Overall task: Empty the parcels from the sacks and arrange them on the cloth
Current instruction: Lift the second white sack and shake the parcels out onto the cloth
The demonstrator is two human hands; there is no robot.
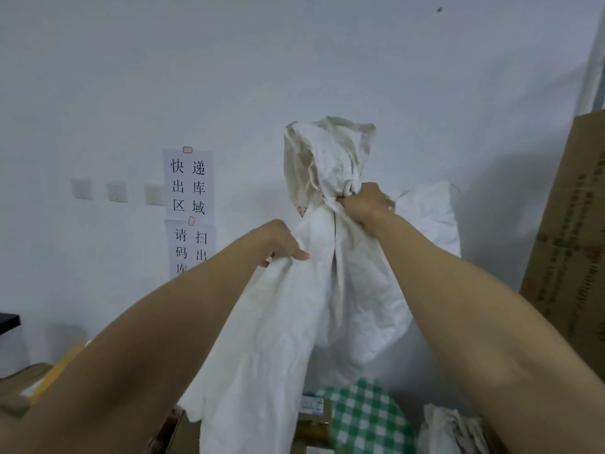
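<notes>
I hold a white woven sack up in front of the wall, and it hangs limp. My right hand grips its bunched fabric high up, with a crumpled end standing above the fist. My left hand grips a fold on the sack's left side, lower down. Below lies the green-and-white checked cloth, with a brown parcel carrying a white label at its left edge. Another brown parcel shows at the sack's lower left.
A second white sack stands against the wall behind my right arm. Crumpled white sacking lies at the bottom right. A tall cardboard box stands at the right. Yellow and brown packages sit at the left. Paper signs hang on the wall.
</notes>
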